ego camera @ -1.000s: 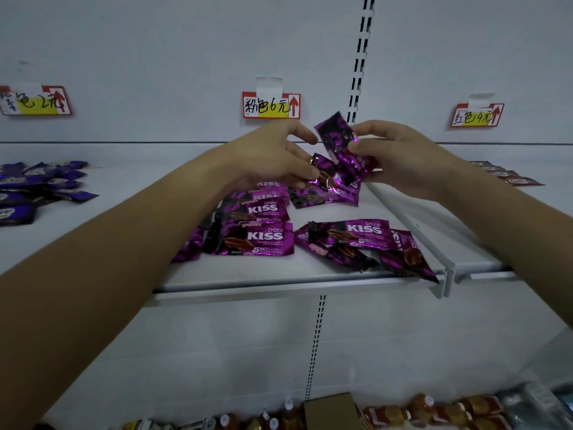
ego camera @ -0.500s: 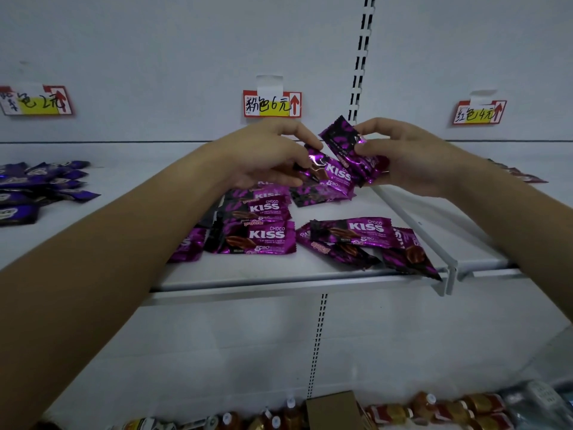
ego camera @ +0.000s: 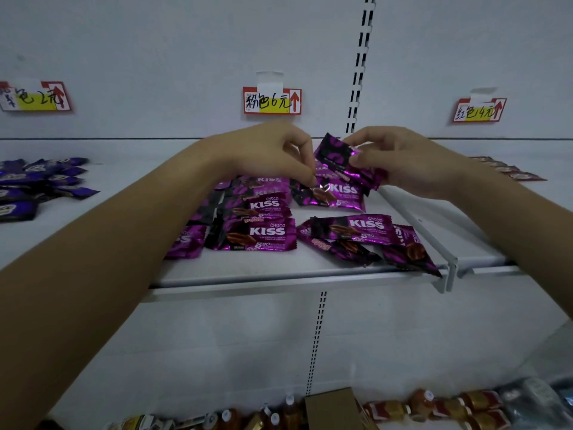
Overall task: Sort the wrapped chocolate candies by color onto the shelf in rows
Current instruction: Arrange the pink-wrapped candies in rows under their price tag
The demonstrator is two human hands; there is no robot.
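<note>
White metal shelf (ego camera: 279, 265) beneath the centre price tag (ego camera: 272, 100) carries magenta candies (ego camera: 257, 234) in overlapping rows; just below the tag, the right hand (ego camera: 400, 159) clutches a spare bunch (ego camera: 336, 152), seemingly as stock, while the left hand (ego camera: 266, 153) fingers (ego camera: 305, 170) pinch one candy (ego camera: 328, 193), apparently extending a row.

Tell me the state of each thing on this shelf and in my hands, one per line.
left hand, pinches one pink candy by its edge
right hand, grips a bunch of candies above the shelf
pink stack, overlapped in a row, lying flat
pink pile, jumbled near the front edge
purple candies, heaped loosely, far left
red candies, flat in a line, far right
</note>
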